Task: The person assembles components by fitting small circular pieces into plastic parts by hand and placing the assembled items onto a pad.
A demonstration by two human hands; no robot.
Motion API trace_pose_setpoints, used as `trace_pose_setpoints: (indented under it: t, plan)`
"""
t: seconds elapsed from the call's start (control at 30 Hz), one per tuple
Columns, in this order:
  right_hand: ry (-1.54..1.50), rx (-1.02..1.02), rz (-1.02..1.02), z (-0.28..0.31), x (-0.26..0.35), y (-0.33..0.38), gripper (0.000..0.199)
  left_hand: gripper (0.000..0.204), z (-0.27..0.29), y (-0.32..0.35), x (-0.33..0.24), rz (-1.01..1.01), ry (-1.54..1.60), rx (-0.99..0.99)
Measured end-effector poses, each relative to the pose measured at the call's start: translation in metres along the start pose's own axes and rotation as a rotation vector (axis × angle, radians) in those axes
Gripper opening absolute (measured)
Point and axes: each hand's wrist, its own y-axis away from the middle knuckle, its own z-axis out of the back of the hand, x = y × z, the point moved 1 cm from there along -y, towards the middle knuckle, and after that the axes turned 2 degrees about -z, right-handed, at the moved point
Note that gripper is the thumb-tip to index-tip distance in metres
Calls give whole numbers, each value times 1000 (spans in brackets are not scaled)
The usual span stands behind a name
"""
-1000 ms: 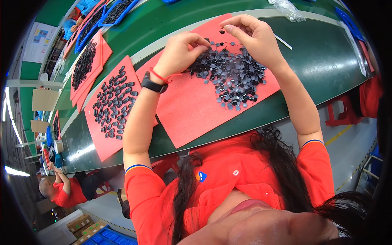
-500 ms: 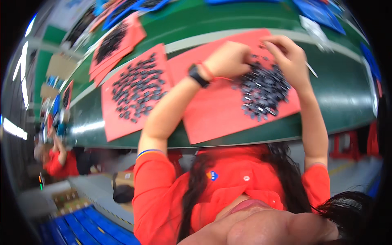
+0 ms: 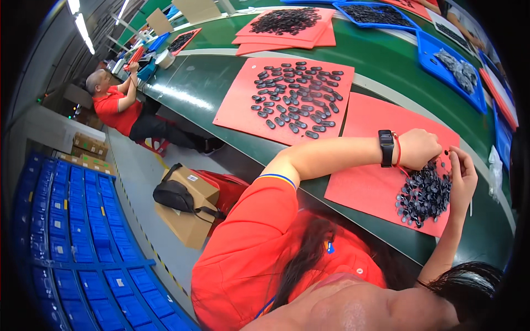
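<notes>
Nearest the camera, the person's red shirt (image 3: 248,248) filled the lower part of the view, with both forearms reaching out over the green desk (image 3: 221,83). The left hand (image 3: 419,148), wearing a black watch (image 3: 386,148) and a red string at the wrist, was curled loosely with its fingertips drawn together over the near edge of a heap of small dark parts (image 3: 424,194); whether it pinched one of them I could not tell. The right hand (image 3: 462,175) stood just beside it, fingers bent and thumb close to the forefinger, touching the same heap, seemingly so that both could pick pieces from one spot. The heap lay on a red sheet (image 3: 370,182), probably there to make the dark pieces easy to see and keep them together. The parts looked like small flat, rounded, glossy black pieces, piled without order. Farther off, a second red sheet (image 3: 237,110) carried similar oval pieces (image 3: 298,94) spread singly in loose rows. Beyond that were more red sheets and blue trays (image 3: 441,55) with dark parts, and a co-worker (image 3: 118,107) in red sat at the desk's far end.
</notes>
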Motion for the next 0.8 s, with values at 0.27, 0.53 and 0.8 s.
trace_pose_setpoints:
  t: [0.27, 0.53, 0.8]
  plan:
    - [-50, 18, -31, -5, -1, 2, 20, 18, 9, 9, 4, 49, 173, -218]
    - [-99, 84, -84, -18, 7, 12, 15, 15, 21, 42, 5, 329, 961, -210]
    - [-127, 142, -77, -28, 9, 17, 14, 9, 18, 51, 2, 178, 520, -333]
